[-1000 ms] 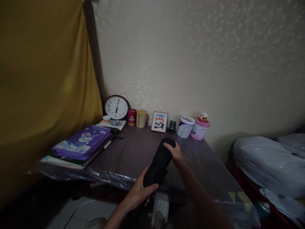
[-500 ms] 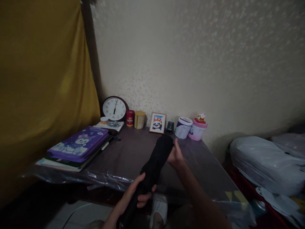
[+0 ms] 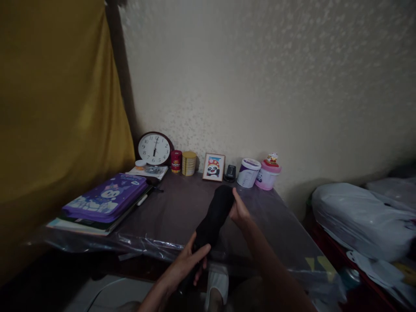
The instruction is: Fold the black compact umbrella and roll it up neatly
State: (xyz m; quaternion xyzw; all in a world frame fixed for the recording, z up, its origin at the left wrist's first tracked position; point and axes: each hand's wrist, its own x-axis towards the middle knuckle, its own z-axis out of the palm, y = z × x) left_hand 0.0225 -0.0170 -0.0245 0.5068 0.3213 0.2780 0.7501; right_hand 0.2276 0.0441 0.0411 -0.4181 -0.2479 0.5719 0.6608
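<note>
A black folded umbrella [image 3: 216, 214] slants over the near part of the table, its bulky end up and to the right. My left hand [image 3: 190, 262] is closed around its narrower lower part, with the thumb lying across the top. At the upper end, my right hand [image 3: 239, 211] grips the fabric from the right side, thumb along its edge. Most of the right hand's fingers are hidden behind the umbrella. The lower end drops into shadow below the left hand.
Along the wall stand a clock [image 3: 154, 148], a red can [image 3: 176, 161], a yellow can [image 3: 189, 163], a framed panda picture [image 3: 213, 167], and two tubs, one purple-white [image 3: 248, 173], one pink [image 3: 268, 175]. A purple folder [image 3: 105, 197] lies left. Plastic sheeting covers the table [image 3: 175, 208].
My left hand has shifted its hold on the umbrella, its thumb now crossing over the top. The right hand stays at the upper end. The view has moved slightly.
</note>
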